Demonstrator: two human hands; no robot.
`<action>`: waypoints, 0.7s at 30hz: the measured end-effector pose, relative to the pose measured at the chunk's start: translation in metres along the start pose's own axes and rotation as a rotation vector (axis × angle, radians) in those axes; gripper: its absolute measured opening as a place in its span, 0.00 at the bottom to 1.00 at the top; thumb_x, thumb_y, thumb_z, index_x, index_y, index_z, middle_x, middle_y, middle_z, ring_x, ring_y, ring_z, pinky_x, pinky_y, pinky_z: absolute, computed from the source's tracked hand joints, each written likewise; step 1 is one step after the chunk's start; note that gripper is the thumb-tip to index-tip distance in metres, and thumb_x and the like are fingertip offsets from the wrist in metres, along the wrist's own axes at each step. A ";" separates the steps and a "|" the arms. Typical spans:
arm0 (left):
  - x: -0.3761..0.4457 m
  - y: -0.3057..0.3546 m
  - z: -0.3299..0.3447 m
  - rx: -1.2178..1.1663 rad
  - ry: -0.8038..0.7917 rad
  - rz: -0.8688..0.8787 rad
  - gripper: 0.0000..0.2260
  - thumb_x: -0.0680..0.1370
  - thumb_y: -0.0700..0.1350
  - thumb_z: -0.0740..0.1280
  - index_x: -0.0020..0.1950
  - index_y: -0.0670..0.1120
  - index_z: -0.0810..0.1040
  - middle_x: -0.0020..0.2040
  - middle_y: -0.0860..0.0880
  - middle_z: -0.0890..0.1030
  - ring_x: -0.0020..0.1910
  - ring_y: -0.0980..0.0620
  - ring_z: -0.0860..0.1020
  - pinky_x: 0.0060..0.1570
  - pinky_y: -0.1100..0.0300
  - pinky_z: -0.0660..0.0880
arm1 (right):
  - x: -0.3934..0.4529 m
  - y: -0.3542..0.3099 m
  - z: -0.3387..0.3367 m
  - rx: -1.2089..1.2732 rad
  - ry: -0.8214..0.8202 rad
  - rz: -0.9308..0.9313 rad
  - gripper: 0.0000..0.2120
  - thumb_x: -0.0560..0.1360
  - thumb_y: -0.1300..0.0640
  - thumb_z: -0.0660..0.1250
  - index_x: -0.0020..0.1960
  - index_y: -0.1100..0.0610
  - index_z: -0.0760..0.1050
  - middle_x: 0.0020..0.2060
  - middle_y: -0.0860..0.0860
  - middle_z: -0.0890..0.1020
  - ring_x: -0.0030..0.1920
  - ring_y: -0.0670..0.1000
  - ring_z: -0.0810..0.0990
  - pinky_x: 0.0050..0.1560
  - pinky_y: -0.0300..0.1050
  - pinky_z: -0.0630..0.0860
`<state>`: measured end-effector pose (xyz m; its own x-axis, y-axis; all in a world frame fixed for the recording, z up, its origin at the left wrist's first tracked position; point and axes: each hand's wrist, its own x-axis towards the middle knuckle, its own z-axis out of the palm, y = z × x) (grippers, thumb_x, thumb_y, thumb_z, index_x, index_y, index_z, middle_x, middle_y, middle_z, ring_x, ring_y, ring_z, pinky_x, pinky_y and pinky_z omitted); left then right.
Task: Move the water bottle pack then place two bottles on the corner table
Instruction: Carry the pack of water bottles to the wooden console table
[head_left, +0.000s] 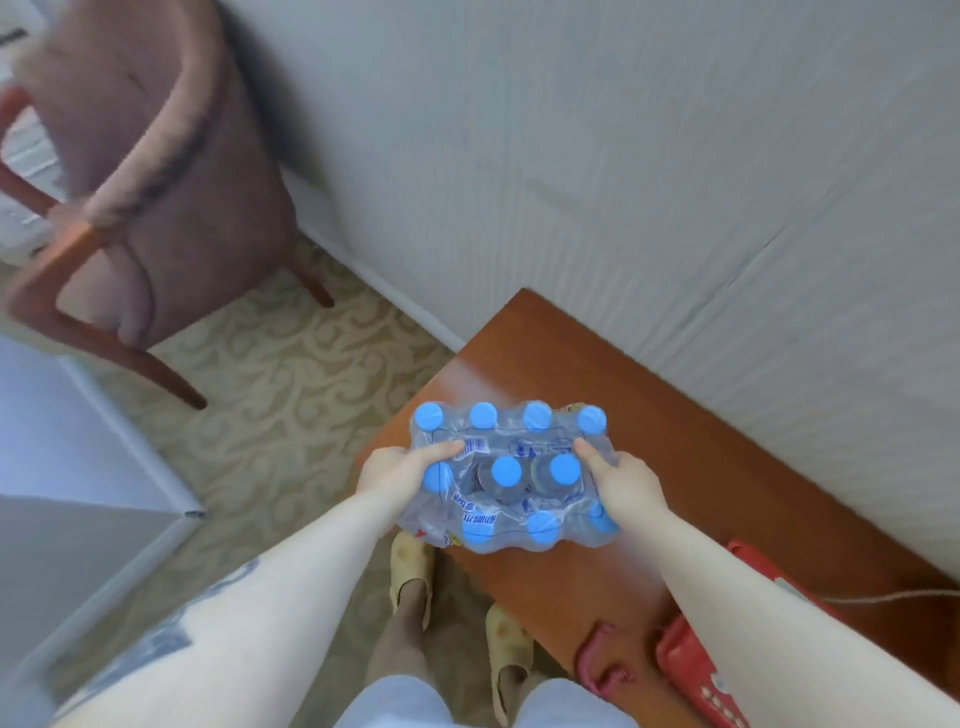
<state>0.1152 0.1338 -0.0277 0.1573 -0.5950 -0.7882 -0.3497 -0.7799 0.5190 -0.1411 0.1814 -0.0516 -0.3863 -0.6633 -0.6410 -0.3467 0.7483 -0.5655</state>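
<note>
This looks like a hotel room or a furnished bedroom. A patterned beige carpet (291, 374) covers the floor, and an upholstered mauve armchair (156, 171) with wooden legs stands against a pale textured wall (623, 156). A glossy reddish wooden desk (545, 364) sits in the corner, with a red phone (696, 660) and its cord on it. The person wears soft indoor slippers (413, 571).
</note>
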 end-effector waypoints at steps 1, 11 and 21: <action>-0.008 -0.014 -0.001 -0.052 0.019 -0.021 0.32 0.51 0.65 0.79 0.43 0.42 0.84 0.41 0.46 0.88 0.39 0.45 0.86 0.49 0.46 0.83 | -0.002 0.002 0.002 -0.033 -0.019 -0.028 0.30 0.71 0.31 0.62 0.47 0.59 0.78 0.42 0.54 0.85 0.44 0.56 0.83 0.51 0.56 0.79; -0.083 -0.138 -0.008 -0.563 0.247 -0.226 0.40 0.49 0.64 0.80 0.49 0.36 0.85 0.46 0.40 0.88 0.43 0.40 0.86 0.49 0.45 0.82 | -0.044 0.000 0.054 -0.262 -0.150 -0.208 0.27 0.72 0.34 0.65 0.29 0.55 0.68 0.27 0.51 0.77 0.32 0.55 0.76 0.35 0.49 0.69; -0.190 -0.297 -0.053 -1.004 0.597 -0.398 0.29 0.50 0.58 0.82 0.43 0.40 0.85 0.45 0.42 0.87 0.44 0.42 0.85 0.53 0.44 0.81 | -0.170 0.013 0.166 -0.501 -0.492 -0.324 0.29 0.67 0.31 0.69 0.31 0.59 0.76 0.30 0.53 0.84 0.34 0.55 0.83 0.39 0.52 0.79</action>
<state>0.2387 0.4687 -0.0144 0.5794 -0.0715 -0.8119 0.6422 -0.5733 0.5088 0.0622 0.3049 -0.0361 0.1841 -0.6829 -0.7069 -0.7685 0.3484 -0.5367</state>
